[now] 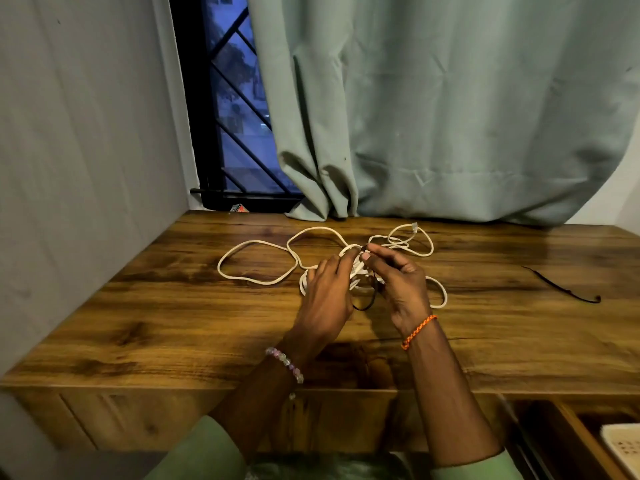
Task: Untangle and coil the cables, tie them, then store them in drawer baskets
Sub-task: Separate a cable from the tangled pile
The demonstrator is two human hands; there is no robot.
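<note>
A long white cable (258,261) lies in loose tangled loops on the wooden desk (173,323), its plug end (414,227) at the far right of the tangle. My left hand (327,299) rests on the middle of the knot, fingers closed around white strands. My right hand (398,282) pinches a strand at the same knot between thumb and fingertips. A thin black cable (367,304) loops out below, between the two hands. Much of the knot is hidden under my hands.
A thin black tie or cord (564,289) lies apart on the desk's right side. An open drawer (568,441) at the lower right holds a white basket (621,445). A green curtain (450,116) and a barred window (235,116) stand behind the desk.
</note>
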